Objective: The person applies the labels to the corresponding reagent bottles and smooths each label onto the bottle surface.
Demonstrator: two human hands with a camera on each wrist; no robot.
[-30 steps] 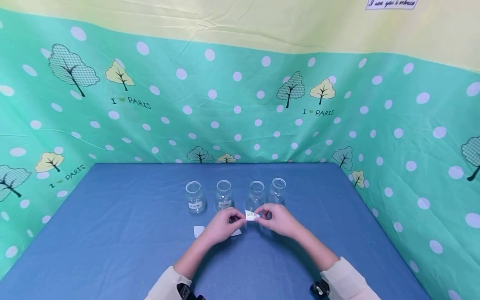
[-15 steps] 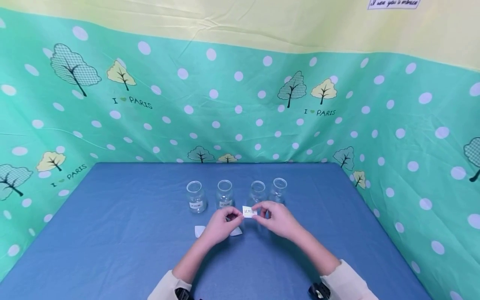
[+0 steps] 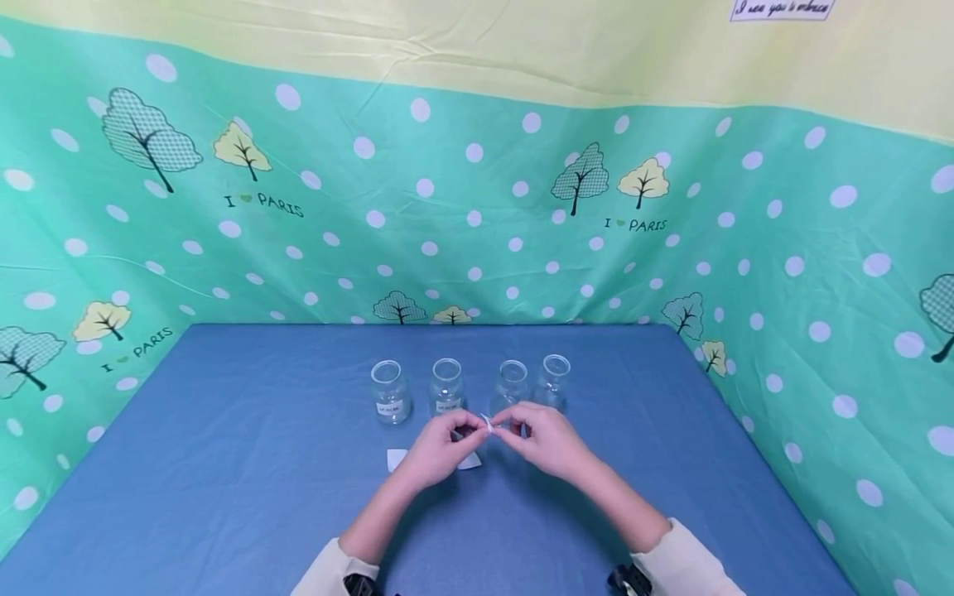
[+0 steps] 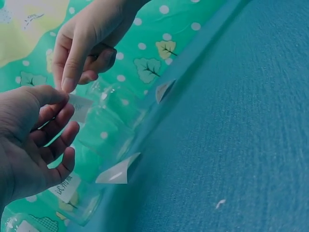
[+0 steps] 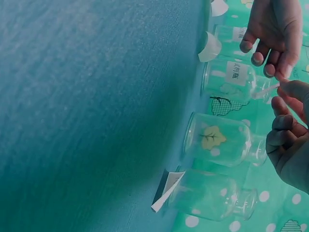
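My left hand [image 3: 443, 444] and right hand [image 3: 546, 437] meet in front of the jars, each pinching a small white label [image 4: 80, 109] between thumb and forefinger. The label bears printed characters, and the head view catches it almost edge-on. Its left end lies at the left fingertips. Behind the hands stand a jar with a label [image 3: 447, 381] and an unlabelled jar [image 3: 512, 382], both clear glass and partly covered by the fingers. In the right wrist view, the label appears as a thin strip between both hands' fingertips.
Another labelled glass jar [image 3: 389, 392] stands at the left, another unlabelled jar [image 3: 553, 381] at the right. Curled white paper pieces [image 3: 396, 459] lie on the blue tablecloth [image 3: 224, 463] before the jars. A curled printed label [image 5: 170, 187] lies by the rightmost jar.
The label has turned from facing the head camera to nearly edge-on. My right hand has moved slightly left, bringing both hands' fingertips closer together. The jars have stayed put.
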